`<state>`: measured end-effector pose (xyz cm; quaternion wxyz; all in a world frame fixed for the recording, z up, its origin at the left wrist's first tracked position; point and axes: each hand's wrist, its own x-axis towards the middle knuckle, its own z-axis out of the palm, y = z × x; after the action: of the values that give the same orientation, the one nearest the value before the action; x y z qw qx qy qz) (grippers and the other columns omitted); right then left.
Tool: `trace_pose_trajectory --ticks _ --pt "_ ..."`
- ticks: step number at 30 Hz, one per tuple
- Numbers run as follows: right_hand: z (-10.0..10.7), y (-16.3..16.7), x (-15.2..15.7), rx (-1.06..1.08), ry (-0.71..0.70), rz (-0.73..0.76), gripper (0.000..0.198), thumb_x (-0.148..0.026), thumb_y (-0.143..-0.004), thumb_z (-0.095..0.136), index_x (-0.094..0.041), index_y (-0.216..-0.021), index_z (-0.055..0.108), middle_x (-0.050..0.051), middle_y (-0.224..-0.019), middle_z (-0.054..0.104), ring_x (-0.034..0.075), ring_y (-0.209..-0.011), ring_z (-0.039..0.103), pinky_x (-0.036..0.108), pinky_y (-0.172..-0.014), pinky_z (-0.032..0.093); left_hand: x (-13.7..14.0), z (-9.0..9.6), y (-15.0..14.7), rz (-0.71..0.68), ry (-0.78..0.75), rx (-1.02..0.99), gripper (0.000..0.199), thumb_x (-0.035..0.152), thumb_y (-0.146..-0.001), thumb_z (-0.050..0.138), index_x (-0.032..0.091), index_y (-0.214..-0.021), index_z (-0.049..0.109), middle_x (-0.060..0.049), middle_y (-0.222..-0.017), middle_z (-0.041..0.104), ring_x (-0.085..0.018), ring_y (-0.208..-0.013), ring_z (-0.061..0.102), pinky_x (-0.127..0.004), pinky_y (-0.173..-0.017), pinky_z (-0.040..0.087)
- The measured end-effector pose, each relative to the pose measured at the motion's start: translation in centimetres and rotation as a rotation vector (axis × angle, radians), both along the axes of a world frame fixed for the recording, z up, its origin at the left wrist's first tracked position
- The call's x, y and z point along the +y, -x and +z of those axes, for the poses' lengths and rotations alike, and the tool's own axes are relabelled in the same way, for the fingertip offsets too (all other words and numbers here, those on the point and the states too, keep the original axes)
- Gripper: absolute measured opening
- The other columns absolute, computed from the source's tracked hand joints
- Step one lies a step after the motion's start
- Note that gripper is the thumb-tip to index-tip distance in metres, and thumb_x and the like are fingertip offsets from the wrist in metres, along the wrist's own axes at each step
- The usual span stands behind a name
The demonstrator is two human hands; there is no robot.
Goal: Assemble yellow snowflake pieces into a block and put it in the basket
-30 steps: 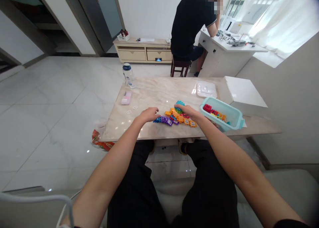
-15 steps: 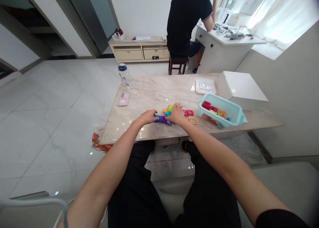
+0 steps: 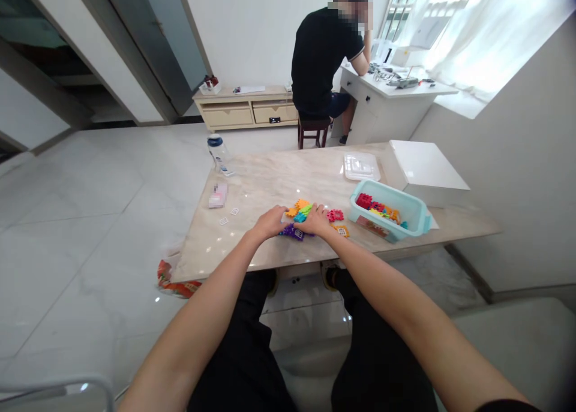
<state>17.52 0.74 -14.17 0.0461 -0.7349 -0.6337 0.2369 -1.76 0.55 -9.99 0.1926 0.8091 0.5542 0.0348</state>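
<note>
Colourful interlocking plastic building pieces lie near the front of the marble-look table [image 3: 252,178]. My left hand [image 3: 271,221] is at their left side, with its fingertips at an orange piece [image 3: 297,207] and its thumb near a purple piece [image 3: 294,232]. Curled over the right side, my right hand [image 3: 317,220] has its fingers and thumb around the green and teal pieces [image 3: 301,215]. How they join is partly hidden under the fingers. Beyond the right hand are a pink piece [image 3: 335,214] and another orange piece [image 3: 342,230].
A light-blue bin [image 3: 380,229] of pieces stands right, beside a white box [image 3: 427,163] and a clear plastic tray [image 3: 361,167]. A bottle [image 3: 220,156], a pink box [image 3: 218,195] and small white squares [image 3: 234,211] lie left. A person [image 3: 321,58] sits beyond.
My left hand has shifted from the blue and purple strip up to the orange piece. My right hand stays over the green and teal pieces. The whole view has tilted slightly upward.
</note>
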Motion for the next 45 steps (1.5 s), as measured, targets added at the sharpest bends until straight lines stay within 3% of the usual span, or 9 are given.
trace_pose_trajectory --ticks 5,13,20,26,34,40,45 --pt "-0.2 0.2 -0.2 -0.016 0.019 0.002 0.136 -0.076 -0.076 0.074 0.001 -0.172 0.015 0.033 -0.172 0.023 0.049 -0.16 0.025 0.054 -0.127 0.029 0.4 0.0 -0.1 -0.056 -0.023 -0.021 0.055 0.033 -0.092 0.074 0.017 -0.144 0.064 -0.016 -0.148 0.066 -0.033 -0.136 0.064 -0.038 -0.113 0.051" --pt "0.1 -0.2 -1.0 -0.07 -0.048 0.149 0.12 -0.07 -0.084 0.072 -0.011 -0.174 0.018 0.027 -0.167 0.035 0.046 -0.152 0.038 0.054 -0.124 0.032 1.1 -0.3 1.7 -0.035 -0.206 -0.144 0.038 0.03 -0.096 0.067 0.019 -0.132 0.069 -0.014 -0.138 0.068 -0.031 -0.133 0.063 -0.045 -0.119 0.049" --pt "-0.7 -0.5 -1.9 -0.171 -0.091 0.267 0.099 -0.064 -0.095 0.063 -0.011 -0.171 0.029 0.026 -0.168 0.036 0.046 -0.153 0.036 0.055 -0.122 0.035 0.8 -0.5 2.1 -0.051 -0.153 -0.088 0.039 0.029 -0.097 0.066 0.015 -0.134 0.069 -0.015 -0.139 0.069 -0.031 -0.132 0.064 -0.043 -0.118 0.049" --pt "-1.8 -0.3 -1.3 -0.192 -0.114 0.295 0.101 -0.067 -0.094 0.066 -0.009 -0.169 0.032 0.028 -0.169 0.036 0.048 -0.154 0.035 0.056 -0.122 0.035 0.6 -0.9 1.7 -0.07 -0.115 -0.042 0.044 0.03 -0.093 0.069 0.017 -0.135 0.071 -0.016 -0.138 0.071 -0.031 -0.133 0.065 -0.038 -0.115 0.051" --pt "-1.2 -1.7 0.9 -0.193 -0.046 0.472 0.11 -0.061 -0.082 0.083 -0.012 -0.167 0.033 0.029 -0.172 0.031 0.047 -0.159 0.033 0.054 -0.127 0.032 0.3 -1.2 2.8 -0.077 -0.035 -0.027 0.054 0.039 -0.092 0.07 0.016 -0.14 0.067 -0.018 -0.145 0.068 -0.035 -0.137 0.063 -0.039 -0.117 0.049" --pt "-0.8 -4.3 2.3 -0.143 0.005 0.554 0.105 -0.056 -0.081 0.084 -0.012 -0.165 0.037 0.028 -0.169 0.038 0.044 -0.158 0.037 0.052 -0.126 0.035 -0.2 -1.7 4.5 0.025 0.099 0.051 0.071 0.041 -0.089 0.074 0.013 -0.152 0.055 -0.022 -0.156 0.058 -0.035 -0.146 0.056 -0.039 -0.119 0.046" --pt "-0.5 -6.3 2.7 -0.067 -0.084 0.615 0.08 -0.042 -0.084 0.083 -0.015 -0.153 0.053 0.021 -0.154 0.055 0.037 -0.147 0.049 0.048 -0.125 0.034 -0.1 -2.4 5.8 0.072 0.152 0.046 0.075 0.043 -0.085 0.077 0.015 -0.151 0.053 -0.023 -0.158 0.056 -0.036 -0.146 0.057 -0.04 -0.116 0.048"
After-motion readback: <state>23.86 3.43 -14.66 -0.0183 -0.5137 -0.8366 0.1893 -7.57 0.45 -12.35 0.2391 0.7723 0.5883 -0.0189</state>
